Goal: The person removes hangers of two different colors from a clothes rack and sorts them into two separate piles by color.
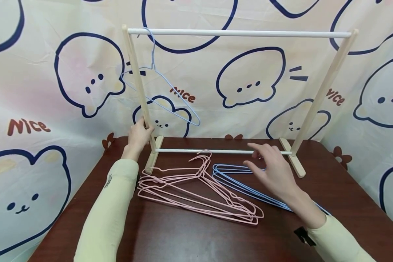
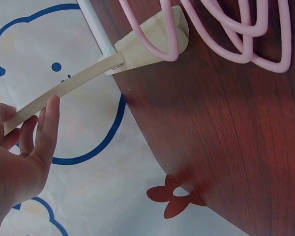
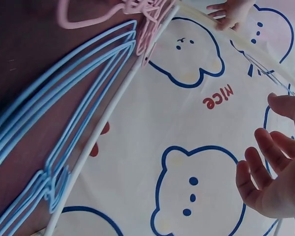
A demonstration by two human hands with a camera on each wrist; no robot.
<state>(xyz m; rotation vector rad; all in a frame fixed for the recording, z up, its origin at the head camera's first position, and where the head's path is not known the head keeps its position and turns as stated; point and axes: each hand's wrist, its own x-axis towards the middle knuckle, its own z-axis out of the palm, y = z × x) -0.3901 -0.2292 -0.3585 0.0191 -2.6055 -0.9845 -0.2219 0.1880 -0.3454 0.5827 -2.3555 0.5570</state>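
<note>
My left hand [image 1: 139, 138] grips the left upright [image 1: 138, 80] of a wooden rack, low on the post, with fingers and thumb around it. From the top white rod [image 1: 239, 33], near that post, hangs one blue hanger [image 1: 153, 54]. My right hand [image 1: 275, 174] is held over the right side of the table, fingers spread and relaxed with nothing in them. Below it lie several blue hangers [image 1: 249, 191], partly covered by the hand and forearm. Several pink hangers [image 1: 202, 171] lie in a pile between my hands, hooks pointing toward the rack.
The rack stands at the back of a dark brown table [image 1: 196, 240] on two wooden feet, the right foot [image 1: 293, 160] near the blue hangers. A lower white rod [image 1: 239, 151] joins its posts. Behind hangs a printed cloth [image 1: 196, 72] with bear drawings.
</note>
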